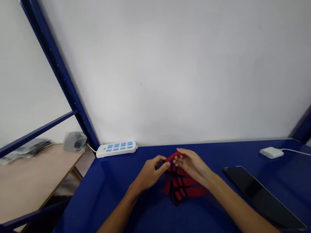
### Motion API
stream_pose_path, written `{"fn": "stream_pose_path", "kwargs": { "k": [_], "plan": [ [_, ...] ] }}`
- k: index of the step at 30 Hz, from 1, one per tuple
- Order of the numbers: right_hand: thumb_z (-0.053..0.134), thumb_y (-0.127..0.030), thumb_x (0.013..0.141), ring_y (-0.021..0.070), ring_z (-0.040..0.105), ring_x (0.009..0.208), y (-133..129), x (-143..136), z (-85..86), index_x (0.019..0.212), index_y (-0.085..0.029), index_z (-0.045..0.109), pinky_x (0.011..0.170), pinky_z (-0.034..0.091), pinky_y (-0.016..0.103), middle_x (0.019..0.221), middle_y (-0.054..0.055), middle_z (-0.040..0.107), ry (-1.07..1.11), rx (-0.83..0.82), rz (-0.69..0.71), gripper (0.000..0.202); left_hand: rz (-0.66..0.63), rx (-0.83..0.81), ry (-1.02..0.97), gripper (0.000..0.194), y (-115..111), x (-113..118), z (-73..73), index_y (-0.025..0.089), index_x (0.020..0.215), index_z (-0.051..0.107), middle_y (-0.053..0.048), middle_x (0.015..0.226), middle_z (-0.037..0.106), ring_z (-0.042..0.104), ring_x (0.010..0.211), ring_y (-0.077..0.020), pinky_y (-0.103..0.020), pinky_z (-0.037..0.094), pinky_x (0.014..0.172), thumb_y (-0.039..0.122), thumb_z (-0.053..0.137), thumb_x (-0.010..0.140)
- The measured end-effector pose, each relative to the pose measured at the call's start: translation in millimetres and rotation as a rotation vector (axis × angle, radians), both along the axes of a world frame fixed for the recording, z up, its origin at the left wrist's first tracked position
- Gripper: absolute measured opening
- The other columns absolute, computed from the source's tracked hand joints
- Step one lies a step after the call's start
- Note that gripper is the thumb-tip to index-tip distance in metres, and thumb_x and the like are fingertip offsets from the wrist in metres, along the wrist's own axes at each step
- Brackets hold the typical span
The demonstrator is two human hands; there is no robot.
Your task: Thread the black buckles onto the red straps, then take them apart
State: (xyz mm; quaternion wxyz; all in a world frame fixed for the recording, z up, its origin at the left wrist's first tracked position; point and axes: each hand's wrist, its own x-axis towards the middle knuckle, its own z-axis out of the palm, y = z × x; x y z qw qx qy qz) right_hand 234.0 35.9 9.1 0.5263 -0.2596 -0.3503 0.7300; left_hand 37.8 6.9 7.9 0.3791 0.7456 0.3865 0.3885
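Red-and-black glove lies on the blue bench, near its middle and close to the back wall, with one red end lifted between two bare hands. Left hand has its grip pinched narrow on that raised red part, thumb and forefinger closed at the edge. Right hand meets it from the other side, fingers curled over the same red strip, grip closed on the fabric; both forearms reach in from the lower edge of the frame and cross part of the bench. Behind the hands, a white power strip with blue sockets sits against the wall at the bench's back left corner, its cord trailing left. To the right, a dark tablet lies flat, near the right forearm but apart from it. Farther back right, a small white adapter rests with a cable running off to the right. Blue frame posts rise at both sides. Beyond the left post, a wooden table carries grey bags.
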Motion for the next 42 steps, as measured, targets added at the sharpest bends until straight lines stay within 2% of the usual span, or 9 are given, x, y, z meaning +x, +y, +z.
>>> {"fn": "stream_pose_path", "kwargs": {
  "k": [5, 9, 17, 24, 29, 33, 35, 38, 42],
  "plan": [
    [0.071, -0.01, 0.074, 0.0131, 0.063, 0.057, 20.1, 35.0, 11.0, 0.062, -0.02, 0.059, 0.06, 0.056, 0.024, 0.057, 0.0, 0.064, 0.206, -0.15, -0.296, 0.02, 0.116, 0.071, 0.29, 0.044, 18.2, -31.0, -3.0, 0.02, 0.106, 0.068, -0.002, 0.09, 0.07, 0.06, 0.074, -0.0159, -0.026, 0.043, 0.069, 0.057, 0.048, 0.093],
    [0.068, -0.012, 0.075, 0.0108, 0.057, 0.058, 22.3, 52.9, 24.4, 0.057, -0.021, 0.052, 0.057, 0.053, 0.022, 0.058, -0.002, 0.058, 0.302, -0.098, -0.428, 0.025, 0.192, 0.052, 0.535, 0.044, 31.6, -57.6, -10.2, 0.019, 0.099, 0.067, -0.006, 0.095, 0.07, 0.063, 0.086, -0.0202, -0.029, 0.045, 0.078, 0.054, 0.041, 0.097],
    [0.078, -0.029, 0.075, 0.0173, 0.054, 0.062, -5.0, 23.4, 29.6, 0.068, -0.021, 0.062, 0.057, 0.048, 0.031, 0.062, 0.0, 0.055, -0.086, 0.131, -0.001, 0.02, 0.296, 0.149, 0.676, 0.021, 28.7, -54.3, -24.3, 0.021, 0.109, 0.06, -0.009, 0.11, 0.06, 0.057, 0.103, -0.0241, -0.033, 0.047, 0.087, 0.032, 0.049, 0.094],
    [0.078, -0.032, 0.075, 0.0205, 0.06, 0.069, -11.2, 15.2, 23.6, 0.083, -0.023, 0.071, 0.062, 0.049, 0.034, 0.073, 0.004, 0.065, -0.061, 0.11, 0.166, 0.014, 0.261, 0.212, 0.666, 0.032, 28.9, -57.9, -23.1, 0.026, 0.122, 0.061, -0.007, 0.13, 0.058, 0.047, 0.123, -0.0298, -0.046, 0.039, 0.104, 0.04, 0.053, 0.095],
    [0.08, -0.03, 0.075, 0.0208, 0.063, 0.075, -13.9, 0.7, 13.8, 0.084, -0.021, 0.072, 0.066, 0.05, 0.033, 0.082, 0.007, 0.07, -0.128, 0.084, 0.221, 0.015, 0.358, 0.214, 0.372, 0.035, 25.8, -63.7, 6.5, 0.021, 0.122, 0.063, -0.009, 0.128, 0.061, 0.048, 0.125, -0.0274, -0.046, 0.036, 0.108, 0.04, 0.046, 0.099],
    [0.08, -0.033, 0.076, 0.0168, 0.06, 0.062, -18.2, -13.4, 3.3, 0.083, -0.019, 0.071, 0.057, 0.047, 0.028, 0.07, 0.004, 0.067, -0.245, 0.14, 0.187, 0.018, 0.048, 0.012, 0.061, 0.053, 11.6, -51.5, 27.3, 0.02, 0.129, 0.061, -0.009, 0.121, 0.067, 0.063, 0.1, -0.0216, -0.032, 0.05, 0.084, 0.053, 0.062, 0.087],
    [0.08, -0.037, 0.077, 0.0132, 0.054, 0.052, -19.2, -18.1, -1.8, 0.081, -0.018, 0.07, 0.05, 0.043, 0.025, 0.06, 0.001, 0.062, -0.314, 0.167, 0.183, 0.022, -0.056, -0.023, 0.045, 0.057, 5.2, -41.9, 28.4, 0.021, 0.126, 0.064, -0.008, 0.115, 0.069, 0.064, 0.083, -0.0178, -0.027, 0.049, 0.071, 0.053, 0.071, 0.08],
    [0.073, -0.053, 0.08, 0.011, 0.046, 0.042, -16.6, -19.7, -6.2, 0.086, -0.018, 0.07, 0.044, 0.037, 0.024, 0.053, -0.002, 0.055, -0.357, 0.206, 0.144, 0.036, -0.057, -0.049, -0.063, 0.044, 4.0, -32.6, 24.4, 0.016, 0.11, 0.072, -0.005, 0.082, 0.071, 0.057, 0.061, -0.0122, -0.025, 0.044, 0.062, 0.052, 0.062, 0.088],
    [0.07, -0.06, 0.079, 0.0196, 0.061, 0.068, -12.3, -17.6, -3.0, 0.109, -0.022, 0.07, 0.063, 0.051, 0.031, 0.085, 0.006, 0.068, -0.541, 0.368, -0.087, 0.048, -0.067, -0.164, -0.468, 0.045, 13.0, -33.6, 26.0, 0.012, 0.101, 0.071, -0.007, 0.083, 0.071, 0.061, 0.061, -0.0123, -0.027, 0.048, 0.065, 0.053, 0.069, 0.082]
  ]
}}
